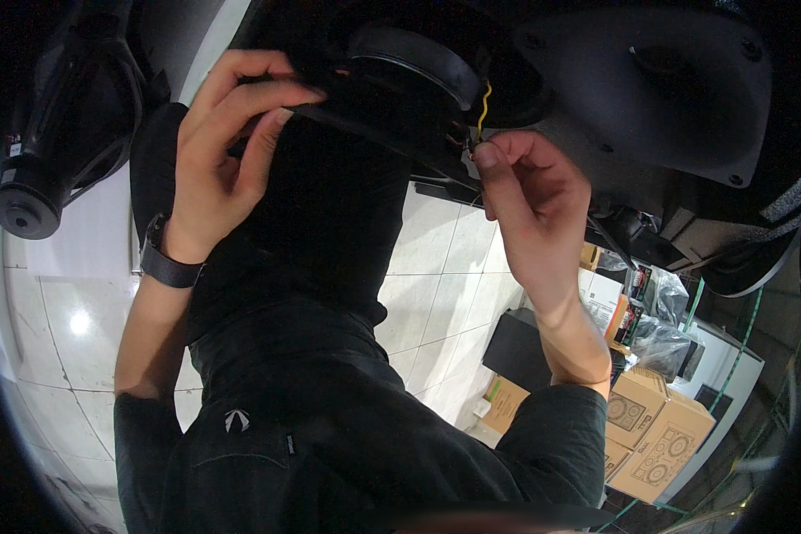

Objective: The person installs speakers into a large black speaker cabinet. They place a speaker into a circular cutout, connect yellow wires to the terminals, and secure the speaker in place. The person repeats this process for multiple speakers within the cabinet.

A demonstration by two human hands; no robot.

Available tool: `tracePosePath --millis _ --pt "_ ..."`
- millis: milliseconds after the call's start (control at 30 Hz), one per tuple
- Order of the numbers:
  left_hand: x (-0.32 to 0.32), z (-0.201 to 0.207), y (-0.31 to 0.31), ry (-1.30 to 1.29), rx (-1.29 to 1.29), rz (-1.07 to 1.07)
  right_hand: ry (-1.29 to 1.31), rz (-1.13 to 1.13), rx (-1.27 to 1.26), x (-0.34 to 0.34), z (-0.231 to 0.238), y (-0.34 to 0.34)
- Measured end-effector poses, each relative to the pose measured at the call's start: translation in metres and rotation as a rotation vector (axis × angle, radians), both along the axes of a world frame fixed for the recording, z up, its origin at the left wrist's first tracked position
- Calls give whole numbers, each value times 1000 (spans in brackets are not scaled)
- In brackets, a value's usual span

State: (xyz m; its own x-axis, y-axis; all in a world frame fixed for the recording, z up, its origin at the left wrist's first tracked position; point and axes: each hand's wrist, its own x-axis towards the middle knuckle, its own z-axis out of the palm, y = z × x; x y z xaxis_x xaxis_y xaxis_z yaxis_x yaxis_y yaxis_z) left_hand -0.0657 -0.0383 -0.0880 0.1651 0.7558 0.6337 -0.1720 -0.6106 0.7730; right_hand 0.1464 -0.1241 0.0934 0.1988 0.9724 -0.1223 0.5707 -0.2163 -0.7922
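Note:
A dark round loudspeaker driver [423, 67], with a broad grey ring showing at its back, rests in front of me near my lap. My left hand [231, 133] is closed on the black rim of this speaker at its left side, thumb below and fingers above. A yellow wire [484, 111] runs down the speaker's right side. At its lower end my right hand [538, 187] pinches the wire between thumb and forefinger, close to the speaker's edge. A thin pale strand hangs under those fingertips. The exact wire end is too small to make out.
A black horn-shaped panel [676, 98] with screw holes stands at the far right. On the left lies a black cylindrical-ended device [28, 209]. Brown cartons [659, 436] and plastic-wrapped items [663, 311] sit low on the right, above white floor tiles [436, 294].

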Motion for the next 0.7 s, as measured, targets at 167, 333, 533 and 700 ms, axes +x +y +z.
tracePosePath --millis 167,333,533,700 --pt "2 0 -2 -9 -27 26 6 25 -19 8 0 -2" --pt "1 -1 -1 -7 -21 26 -149 133 142 14 1 0" --pt "1 -3 -1 -3 -21 17 -598 567 334 24 12 19" --pt "3 -4 -1 -17 -12 24 -729 708 349 27 17 24"
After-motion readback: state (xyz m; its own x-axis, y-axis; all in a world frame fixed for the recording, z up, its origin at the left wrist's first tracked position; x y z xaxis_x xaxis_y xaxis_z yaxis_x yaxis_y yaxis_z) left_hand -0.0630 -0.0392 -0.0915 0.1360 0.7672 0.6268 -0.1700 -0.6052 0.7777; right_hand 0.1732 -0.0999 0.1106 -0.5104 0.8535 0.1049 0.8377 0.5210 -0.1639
